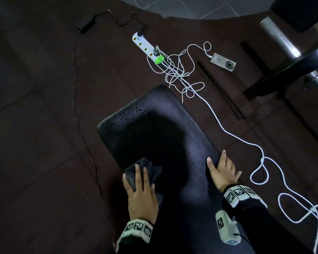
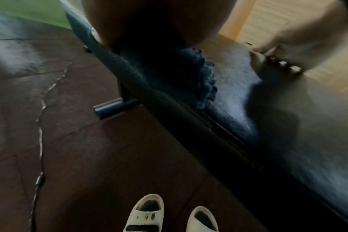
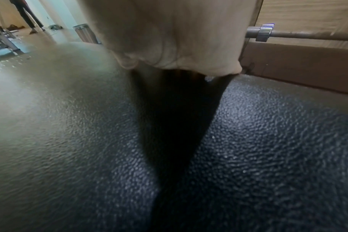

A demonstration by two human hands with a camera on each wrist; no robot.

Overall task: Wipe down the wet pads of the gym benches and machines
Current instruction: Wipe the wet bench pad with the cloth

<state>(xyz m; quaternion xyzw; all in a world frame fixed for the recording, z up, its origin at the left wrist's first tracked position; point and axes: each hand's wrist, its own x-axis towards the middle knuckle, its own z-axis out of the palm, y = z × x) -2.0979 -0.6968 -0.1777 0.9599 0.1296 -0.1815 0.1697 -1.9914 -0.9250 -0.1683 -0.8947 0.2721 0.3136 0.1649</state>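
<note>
A black padded bench (image 1: 165, 136) runs away from me in the head view, with water droplets (image 1: 134, 111) on its far left part. My left hand (image 1: 140, 191) lies flat with straight fingers on a dark cloth (image 1: 145, 169), pressing it onto the pad's left edge. The left wrist view shows that cloth (image 2: 201, 78) bunched on the pad (image 2: 278, 125). My right hand (image 1: 223, 171) rests flat on the pad's right edge, fingers spread, holding nothing. In the right wrist view the palm (image 3: 179, 39) sits on the grained pad (image 3: 268, 149).
On the dark floor beyond the bench lie a white power strip (image 1: 145, 46) with a green plug, tangled white cables (image 1: 180, 72) and a phone (image 1: 222, 61). One white cable (image 1: 261, 162) runs along the right. A barbell (image 1: 286, 46) stands at the far right. My sandals (image 2: 169, 218) stand left of the bench.
</note>
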